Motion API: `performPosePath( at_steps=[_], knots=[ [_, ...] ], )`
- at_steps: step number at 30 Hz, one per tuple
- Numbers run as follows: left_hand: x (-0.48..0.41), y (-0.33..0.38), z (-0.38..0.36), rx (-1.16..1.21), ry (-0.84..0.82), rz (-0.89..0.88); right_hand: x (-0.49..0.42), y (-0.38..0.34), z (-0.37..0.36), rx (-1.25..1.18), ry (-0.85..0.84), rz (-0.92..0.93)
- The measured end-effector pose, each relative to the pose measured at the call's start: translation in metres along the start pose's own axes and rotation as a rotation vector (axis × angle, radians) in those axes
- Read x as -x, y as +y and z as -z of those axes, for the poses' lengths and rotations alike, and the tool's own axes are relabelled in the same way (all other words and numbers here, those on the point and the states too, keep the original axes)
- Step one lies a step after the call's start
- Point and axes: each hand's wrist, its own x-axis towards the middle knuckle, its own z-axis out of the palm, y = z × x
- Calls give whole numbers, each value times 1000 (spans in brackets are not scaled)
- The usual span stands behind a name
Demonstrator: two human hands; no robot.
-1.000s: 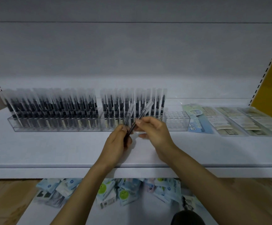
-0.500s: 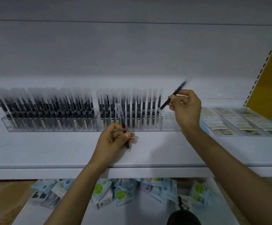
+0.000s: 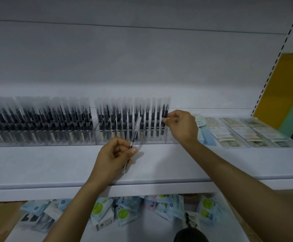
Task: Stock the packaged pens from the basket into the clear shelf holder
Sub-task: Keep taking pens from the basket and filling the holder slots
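A long clear acrylic shelf holder sits on the matte white shelf, towards its back. It is packed with packaged black pens, each standing upright in a slim see-through plastic sleeve with a frosted top. They stand in two dense blocks with a narrow gap between. The holder's right end is mostly hidden behind the right hand.

The right hand reaches to the right-hand end of the rows. Its thumb and forefinger are curled narrow, pinching the end pen about mid-barrel. That pen stands upright in the holder beside its neighbours. The left hand hovers over the front of the shelf with curled fingers and thumb gripping a loose packaged pen near its lower end. This one tilts up and slightly right, its sleeve top in front of the standing rows. I cannot tell whether it touches them.

To the right, flat pale packets lie in shallow clear trays; their print is too blurred to read. On the lower shelf lies a loose heap of glossy blue-and-white pouches, some with green round faces, partly hidden by both forearms. A dark rounded object is cut off by the bottom edge. The far-left pens are blurred and cropped.
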Motion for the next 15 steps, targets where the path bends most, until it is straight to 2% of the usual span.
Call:
performPosePath(
  at_steps=[6, 15],
  knots=[
    [-1, -1, -1, 18, -23, 9, 6, 0, -7, 56, 6, 19],
    [-1, -1, -1, 21, -10, -1, 2, 8, -13, -10, 37, 61]
  ],
)
